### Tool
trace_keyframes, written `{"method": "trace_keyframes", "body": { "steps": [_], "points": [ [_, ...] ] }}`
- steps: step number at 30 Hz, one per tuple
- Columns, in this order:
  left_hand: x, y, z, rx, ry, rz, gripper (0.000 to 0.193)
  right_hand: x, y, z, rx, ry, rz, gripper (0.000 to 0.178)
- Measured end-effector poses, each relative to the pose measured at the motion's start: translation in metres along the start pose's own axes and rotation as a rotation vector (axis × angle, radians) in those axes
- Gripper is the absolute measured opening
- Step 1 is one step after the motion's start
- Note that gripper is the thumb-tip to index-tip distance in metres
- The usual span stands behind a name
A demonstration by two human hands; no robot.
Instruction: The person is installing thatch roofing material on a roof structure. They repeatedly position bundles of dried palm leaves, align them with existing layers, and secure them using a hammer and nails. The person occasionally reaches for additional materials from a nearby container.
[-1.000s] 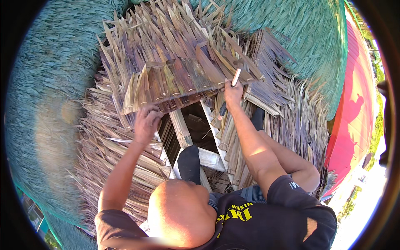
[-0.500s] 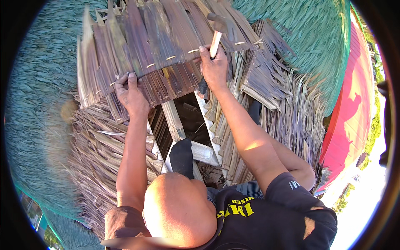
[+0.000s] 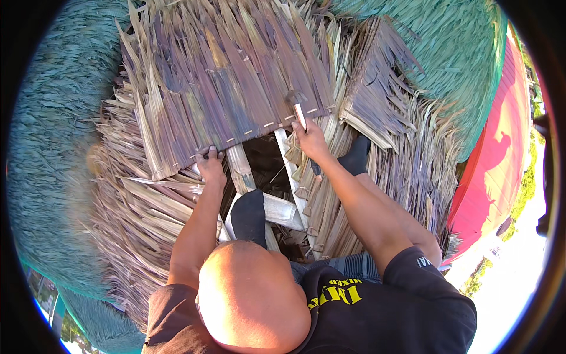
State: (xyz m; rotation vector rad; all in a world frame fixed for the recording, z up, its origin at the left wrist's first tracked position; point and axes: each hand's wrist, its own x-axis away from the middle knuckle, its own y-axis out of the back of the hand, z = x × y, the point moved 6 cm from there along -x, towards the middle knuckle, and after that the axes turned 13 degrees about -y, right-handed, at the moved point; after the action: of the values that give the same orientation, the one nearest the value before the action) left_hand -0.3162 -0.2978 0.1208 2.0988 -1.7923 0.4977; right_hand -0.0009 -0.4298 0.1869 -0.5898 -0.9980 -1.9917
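Observation:
A panel of dried palm-leaf thatch, stitched along its lower edge, lies over the roof in front of me. My left hand pinches that edge near its left part, thumb and fingers closed on it. Near the panel's lower right corner, my right hand is closed round a hammer. The hammer's dark head points up and away, and its handle end shows below the hand. The right fingers are at the panel's edge; whether they also grip it I cannot tell.
Below the panel, pale wooden battens frame an opening, with one dark-socked foot on them. The other foot rests on thatch at right. Another thatch piece lies beyond it. Green-netted thatch and a red roof flank this.
The thatch panel has come down toward me and now lies flatter over the layer beneath. Both hands moved lower with it, and the hammer stayed in my right hand.

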Motion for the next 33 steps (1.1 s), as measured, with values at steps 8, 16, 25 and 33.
{"method": "trace_keyframes", "body": {
  "steps": [8,16,25,33],
  "points": [
    [-0.013,0.006,0.011,-0.076,0.080,0.023,0.017,0.041,0.013,0.006,0.372,0.002,-0.023,0.053],
    [0.079,-0.057,-0.041,-0.455,-0.146,0.585,0.010,0.030,0.006,-0.012,0.322,-0.066,0.006,0.047],
    [0.046,-0.182,-0.034,-0.882,-0.704,0.915,0.017,0.054,0.018,0.021,0.336,-0.038,-0.039,0.038],
    [0.050,-0.177,-0.026,-0.918,-0.724,0.949,0.020,0.092,0.011,0.037,0.329,0.035,-0.039,0.032]
  ]
}}
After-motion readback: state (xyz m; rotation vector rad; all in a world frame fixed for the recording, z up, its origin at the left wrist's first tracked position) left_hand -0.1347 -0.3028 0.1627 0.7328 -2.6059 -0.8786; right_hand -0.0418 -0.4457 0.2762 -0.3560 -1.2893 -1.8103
